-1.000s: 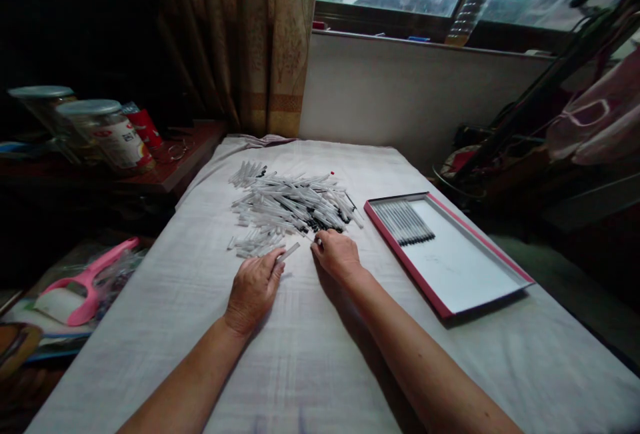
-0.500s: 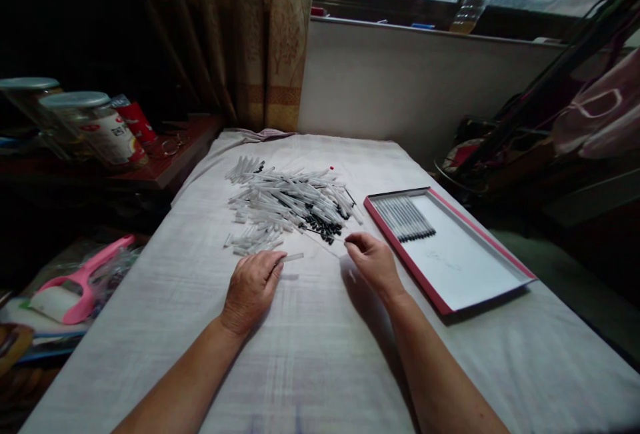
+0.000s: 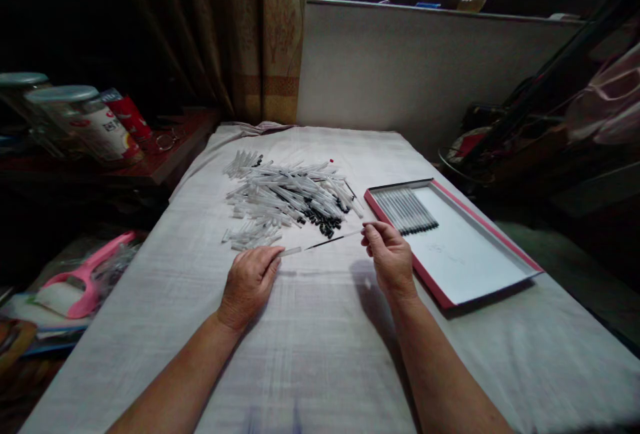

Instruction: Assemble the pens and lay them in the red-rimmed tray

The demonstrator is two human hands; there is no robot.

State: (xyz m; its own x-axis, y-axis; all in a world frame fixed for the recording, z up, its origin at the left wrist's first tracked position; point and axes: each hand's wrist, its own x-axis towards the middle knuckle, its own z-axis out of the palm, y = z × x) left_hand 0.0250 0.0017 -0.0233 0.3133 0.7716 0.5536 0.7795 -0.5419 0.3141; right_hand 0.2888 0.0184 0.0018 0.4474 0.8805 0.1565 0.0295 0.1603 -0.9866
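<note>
My left hand (image 3: 249, 282) pinches a short clear pen barrel (image 3: 292, 251), its free end pointing right. Between thumb and fingers of my right hand (image 3: 391, 255) is a thin pen refill (image 3: 330, 241) with a dark ink section; its tip points left, close to the barrel's open end. Whether tip and barrel touch, I cannot tell. Just beyond both hands lies a loose pile of clear pen parts (image 3: 285, 187), with black end pieces (image 3: 327, 223) at its near right side. To the right, a red-edged shallow tray (image 3: 480, 267) holds a row of pens (image 3: 406, 211) with black ends.
A pale cloth (image 3: 300, 347) covers the table. At left, a dark side table (image 3: 185, 134) carries lidded jars (image 3: 95, 127) and glasses (image 3: 167, 139). Lower left is a pink-handled item (image 3: 90, 281) among plastic bags. A curtain (image 3: 270, 41) and wall (image 3: 370, 67) stand behind.
My right hand has risen and moved right, bringing the refill up from beside the pile to line up with the barrel. My left hand keeps its hold. The view has tilted down slightly.
</note>
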